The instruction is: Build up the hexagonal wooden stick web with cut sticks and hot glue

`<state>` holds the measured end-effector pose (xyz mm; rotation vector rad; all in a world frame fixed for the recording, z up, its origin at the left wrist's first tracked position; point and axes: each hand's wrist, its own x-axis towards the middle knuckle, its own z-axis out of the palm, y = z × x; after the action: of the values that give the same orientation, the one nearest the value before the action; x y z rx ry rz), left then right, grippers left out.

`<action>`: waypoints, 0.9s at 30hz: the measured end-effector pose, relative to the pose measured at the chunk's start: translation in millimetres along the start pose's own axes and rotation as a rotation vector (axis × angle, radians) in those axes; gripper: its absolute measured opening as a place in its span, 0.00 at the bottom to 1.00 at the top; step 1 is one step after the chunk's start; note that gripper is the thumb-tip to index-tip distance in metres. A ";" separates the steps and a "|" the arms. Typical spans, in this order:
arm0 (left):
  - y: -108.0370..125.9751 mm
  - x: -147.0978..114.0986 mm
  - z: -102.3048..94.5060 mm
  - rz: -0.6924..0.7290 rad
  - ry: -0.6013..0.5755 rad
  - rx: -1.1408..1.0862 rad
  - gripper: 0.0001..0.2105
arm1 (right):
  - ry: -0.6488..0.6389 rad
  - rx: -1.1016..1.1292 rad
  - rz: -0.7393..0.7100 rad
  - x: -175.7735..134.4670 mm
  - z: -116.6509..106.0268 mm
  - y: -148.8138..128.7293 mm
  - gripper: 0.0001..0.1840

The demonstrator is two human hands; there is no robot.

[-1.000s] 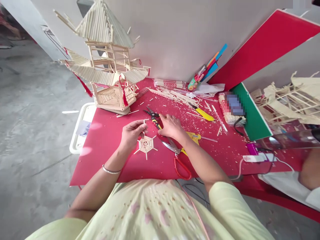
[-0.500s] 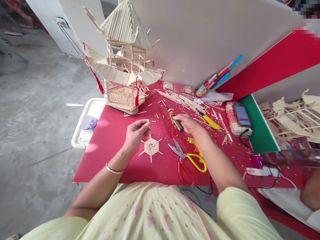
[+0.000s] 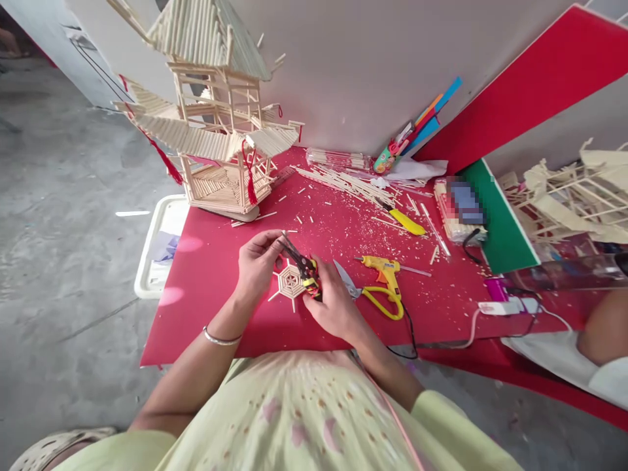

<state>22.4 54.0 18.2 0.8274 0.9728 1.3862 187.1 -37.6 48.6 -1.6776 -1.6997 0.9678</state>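
My right hand (image 3: 333, 304) is closed round a pair of pliers (image 3: 308, 269) with dark jaws and black-and-yellow handles. Their tips reach up to the fingertips of my left hand (image 3: 258, 265), which pinches a short wooden stick, mostly hidden by the fingers. Just below the jaws, a small web-like hexagon of sticks (image 3: 289, 284) lies flat on the red tabletop (image 3: 206, 314), partly covered by the pliers. Right of my right hand are scissors (image 3: 383, 301), their red handle hidden under the arm, and a yellow glue gun (image 3: 383, 269).
A stick-built pagoda (image 3: 210, 137) with red tassels stands back left. Loose sticks (image 3: 343, 185), a yellow-handled cutter (image 3: 407, 222) and scraps are strewn behind. A pen holder (image 3: 385, 159) stands by the wall. At right are a green panel (image 3: 505, 226) and another stick model (image 3: 564, 196).
My right hand has moved left and toward me, bringing the pliers from over the table to my left hand's fingertips. The view has shifted slightly; my left hand still pinches the stick.
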 end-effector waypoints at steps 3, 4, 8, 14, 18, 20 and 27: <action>-2.9 -2.0 -0.3 0.021 -0.007 0.027 0.16 | 0.159 -0.339 -0.106 6.9 4.6 3.9 0.39; -2.9 -2.7 0.2 0.028 -0.009 0.039 0.16 | 0.178 -0.394 -0.117 9.2 6.2 4.8 0.40; 1.3 -5.4 4.6 0.048 -0.024 0.069 0.17 | 0.193 -0.506 -0.124 15.1 10.6 4.5 0.45; 8.8 -8.7 10.5 0.083 -0.035 0.126 0.16 | 0.183 -0.575 -0.111 20.3 9.4 0.6 0.45; 6.7 -8.9 8.3 0.107 -0.017 0.192 0.14 | 0.173 -0.578 -0.124 22.2 10.8 1.0 0.45; 4.3 -8.7 6.4 0.114 -0.010 0.212 0.13 | 0.168 -0.570 -0.126 22.9 12.3 1.3 0.44; 3.3 -9.3 3.4 0.171 -0.014 0.290 0.08 | 0.139 -0.542 -0.136 25.5 11.8 5.1 0.40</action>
<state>24.7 45.2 23.2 1.1576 1.1295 1.3998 179.0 -13.7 35.1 -1.8670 -2.0676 0.3274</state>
